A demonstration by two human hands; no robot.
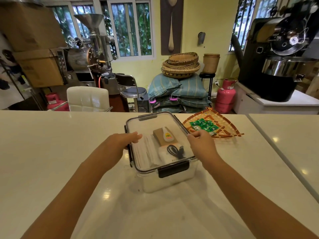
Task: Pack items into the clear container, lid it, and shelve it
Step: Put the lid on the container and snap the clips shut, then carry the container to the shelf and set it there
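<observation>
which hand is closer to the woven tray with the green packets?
Right. The right hand grips the lid's right edge, just in front of the woven tray; the left hand is across the container, at its left edge.

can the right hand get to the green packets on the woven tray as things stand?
Probably yes. The right hand holds the lid's right edge, beside the green packets lying uncovered on the woven tray, with nothing between; it must release first.

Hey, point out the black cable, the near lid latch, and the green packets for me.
black cable (174,151), head view, on its coiled loop inside the container.
near lid latch (173,169), head view, middle of the black clip.
green packets (204,126), head view, centre of the pile.
</observation>
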